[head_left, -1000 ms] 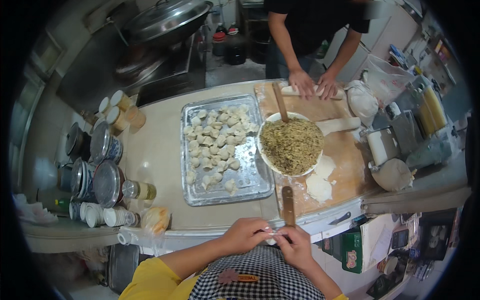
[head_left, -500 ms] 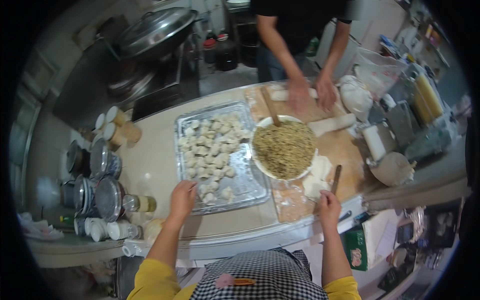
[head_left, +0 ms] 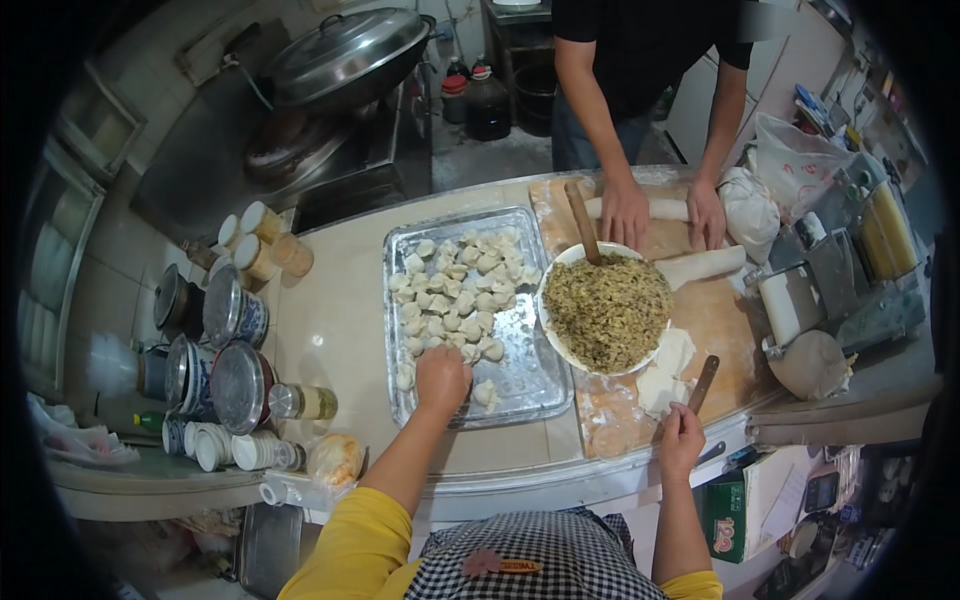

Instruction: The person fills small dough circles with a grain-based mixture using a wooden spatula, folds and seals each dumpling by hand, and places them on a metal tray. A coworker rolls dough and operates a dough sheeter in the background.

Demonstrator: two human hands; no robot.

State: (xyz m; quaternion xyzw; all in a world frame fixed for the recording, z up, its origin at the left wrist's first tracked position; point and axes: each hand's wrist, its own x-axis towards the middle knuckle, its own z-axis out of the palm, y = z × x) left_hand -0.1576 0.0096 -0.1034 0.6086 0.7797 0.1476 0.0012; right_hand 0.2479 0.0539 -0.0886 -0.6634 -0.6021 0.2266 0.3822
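Observation:
Over the near-left part of a metal tray [head_left: 535,375] is my left hand [head_left: 443,382], curled downward among white dumplings [head_left: 470,300]; whatever its fingers hold is hidden. Several rows of dumplings fill the tray's left and far parts. My right hand [head_left: 682,440] is closed at the board's near edge, around the lower end of a flat brown stick [head_left: 705,384] that points away from me. Just left of the stick, pale round dough wrappers [head_left: 665,372] overlap on the wooden board [head_left: 735,325]. Beyond them stands a white bowl [head_left: 550,335] of chopped greenish filling [head_left: 610,308], a wooden handle [head_left: 580,222] leaning in it.
Across the board another person's hands [head_left: 626,213] press on a dough roll [head_left: 668,209]; a second roll [head_left: 702,267] lies closer. Jars [head_left: 262,222] and lidded containers [head_left: 238,388] line the counter's left. A white bag [head_left: 748,212] and a container rack [head_left: 800,305] stand right.
My left hand has moved from beside the tray's near-left edge to over the dumplings. My right hand stays by the wrappers with the stick. The other person's hands have shifted along the dough roll.

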